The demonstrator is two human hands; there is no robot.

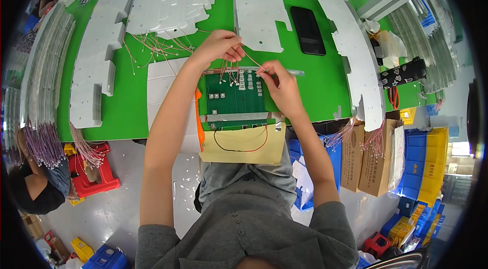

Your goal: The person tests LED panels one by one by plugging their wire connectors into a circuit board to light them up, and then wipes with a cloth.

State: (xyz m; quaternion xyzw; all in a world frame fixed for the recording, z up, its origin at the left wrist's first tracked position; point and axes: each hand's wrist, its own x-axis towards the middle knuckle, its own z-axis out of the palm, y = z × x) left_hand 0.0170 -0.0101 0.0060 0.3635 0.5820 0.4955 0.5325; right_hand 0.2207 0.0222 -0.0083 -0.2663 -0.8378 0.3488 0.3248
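A smooth, matte green tabletop (315,91) spreads across the view. On it lie flat white panels with notched, stepped edges and small round holes: a broad overlapping stack (168,2) at the far left, a long single panel (256,10) beside it, and curved-looking ones toward either side. Near the person, a stiff pale-yellow sheet (244,153) sits at the table's front edge, a red-and-black wire loop (239,150) bowed across it. Just beyond it is the green circuit board (231,106), roughly square, flat and finely lined, with clear glossy tape along its near edge and an orange strip (199,121) to its left. A glossy black phone (307,30) with rounded corners lies farther off on the right.

The left hand (223,48) is above the board's far edge, fingers curled, thumb pressed to forefinger around a thin pinkish wire (250,58). That wire slants to the right hand (277,83), whose thumb and forefinger pinch its end at the board's far right corner. Other slender wires (229,72) dangle below the left hand, tipped with tiny white plugs. Smallest are the blocky white sockets (242,80), set in short rows on the board.
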